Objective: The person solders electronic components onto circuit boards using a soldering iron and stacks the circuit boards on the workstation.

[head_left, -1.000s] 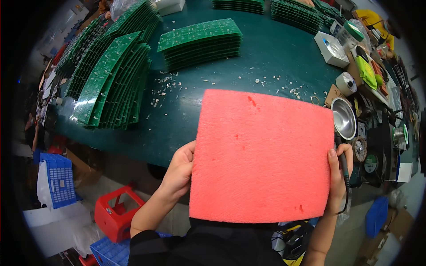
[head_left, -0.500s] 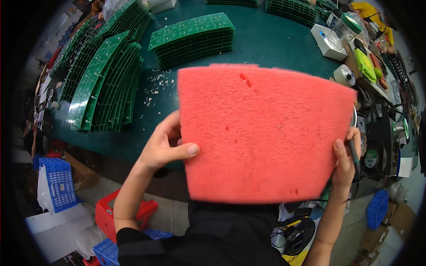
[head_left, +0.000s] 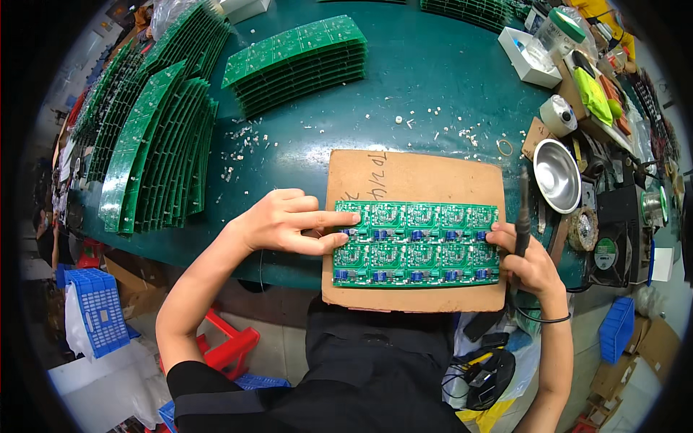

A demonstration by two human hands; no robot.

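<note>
A green circuit board panel (head_left: 424, 254) with rows of blue parts lies face up on a brown cardboard sheet (head_left: 440, 173) at the table's near edge. My left hand (head_left: 285, 222) is closed at the panel's left end, index finger and thumb on its edge and the other fingers curled. My right hand (head_left: 535, 268) is closed around a dark soldering iron (head_left: 523, 220), whose tip points away from me. Fingers of that hand also touch the panel's right end. The iron's cord loops by my right wrist.
Stacks of green circuit boards stand at the left (head_left: 155, 151) and far middle (head_left: 296, 61). Small white bits (head_left: 234, 148) litter the green table (head_left: 303, 173). On the right are a metal bowl (head_left: 556, 175), a white box (head_left: 529, 61) and a solder spool (head_left: 653, 208).
The pink foam sheet that both hands held up is out of sight. The cardboard with the circuit board panel now shows there, lying on the table, with my hands at the panel's ends.
</note>
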